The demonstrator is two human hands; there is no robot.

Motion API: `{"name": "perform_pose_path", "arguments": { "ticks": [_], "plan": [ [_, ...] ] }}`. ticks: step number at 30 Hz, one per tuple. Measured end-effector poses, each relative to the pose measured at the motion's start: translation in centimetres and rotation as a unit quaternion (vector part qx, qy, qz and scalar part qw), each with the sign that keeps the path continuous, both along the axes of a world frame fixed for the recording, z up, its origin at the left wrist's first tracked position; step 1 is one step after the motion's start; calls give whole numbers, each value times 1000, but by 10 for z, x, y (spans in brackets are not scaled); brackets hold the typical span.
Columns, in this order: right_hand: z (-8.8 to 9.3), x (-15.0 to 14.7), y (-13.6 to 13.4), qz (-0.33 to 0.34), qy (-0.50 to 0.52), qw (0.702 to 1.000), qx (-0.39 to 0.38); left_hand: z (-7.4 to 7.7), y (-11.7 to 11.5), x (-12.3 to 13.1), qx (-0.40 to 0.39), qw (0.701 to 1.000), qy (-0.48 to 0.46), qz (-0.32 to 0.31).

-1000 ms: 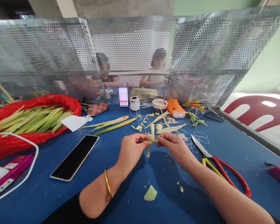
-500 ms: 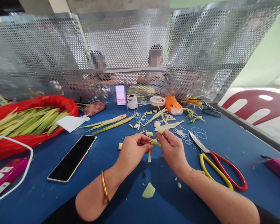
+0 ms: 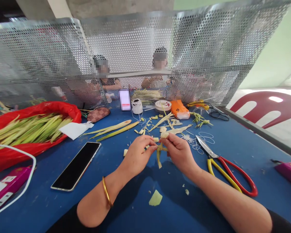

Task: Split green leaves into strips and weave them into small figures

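Pale-green strip (image 3: 159, 159): pinched by fingers (image 3: 151, 149) of left hand (image 3: 137, 154) and right hand (image 3: 180, 151)
Scissors (image 3: 215, 156): lying on blue bench (image 3: 135, 207)

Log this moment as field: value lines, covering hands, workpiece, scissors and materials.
Left hand: at the leaf piece, grip unclear
Right hand: pinching the leaf piece
Leaf piece: pale, one end hanging down
Scissors: red and yellow handles, lying right of the right hand
Supply: leaf strips in the red bag, far left
White thread: loosely tangled beside the scissor blades
Dark phone: flat, left of the left hand
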State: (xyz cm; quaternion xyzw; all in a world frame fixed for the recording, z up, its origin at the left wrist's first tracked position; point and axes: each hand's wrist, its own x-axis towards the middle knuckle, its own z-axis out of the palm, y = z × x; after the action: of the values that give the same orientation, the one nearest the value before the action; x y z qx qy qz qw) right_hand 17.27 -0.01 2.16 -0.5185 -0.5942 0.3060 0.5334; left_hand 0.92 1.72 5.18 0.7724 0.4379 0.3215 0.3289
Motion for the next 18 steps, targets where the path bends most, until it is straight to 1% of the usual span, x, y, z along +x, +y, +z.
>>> {"name": "perform_pose_path", "arguments": {
  "ticks": [1, 2, 3, 4, 6, 8, 9, 10, 12, 14, 18],
  "plan": [
    [0, 0, 0, 4, -8, 1000, 2, 0, 0, 0, -34, 999, -19, -11],
    [-1, 1, -1, 7, -19, 1000, 4, 0, -1, 1, -88, 995, -49, -22],
    [-1, 1, -1, 10, -34, 999, 9, 0, -2, 3, -153, 984, -85, -30],
    [-2, 1, -2, 11, -54, 998, 16, -1, -3, 4, -219, 967, -124, -33],
    [-4, 1, -4, 3, -104, 994, 34, -4, -6, 8, -333, 922, -198, -24],
    [-5, 1, -5, -14, -156, 986, 51, -7, -9, 12, -400, 883, -244, -6],
    [-6, 0, -6, -21, -178, 982, 56, -9, -10, 14, -413, 873, -259, 9],
    [-7, 0, -6, -25, -195, 979, 57, -11, -11, 16, -417, 868, -268, 26],
    [-7, -2, -7, -31, -208, 976, 53, -16, -13, 20, -395, 877, -270, 58],
    [-8, -3, -8, -36, -186, 981, 33, -23, -14, 23, -342, 900, -257, 84],
    [-8, -5, -7, -15, -78, 996, -43, -33, -17, 27, -204, 954, -191, 105]
  ]
}}
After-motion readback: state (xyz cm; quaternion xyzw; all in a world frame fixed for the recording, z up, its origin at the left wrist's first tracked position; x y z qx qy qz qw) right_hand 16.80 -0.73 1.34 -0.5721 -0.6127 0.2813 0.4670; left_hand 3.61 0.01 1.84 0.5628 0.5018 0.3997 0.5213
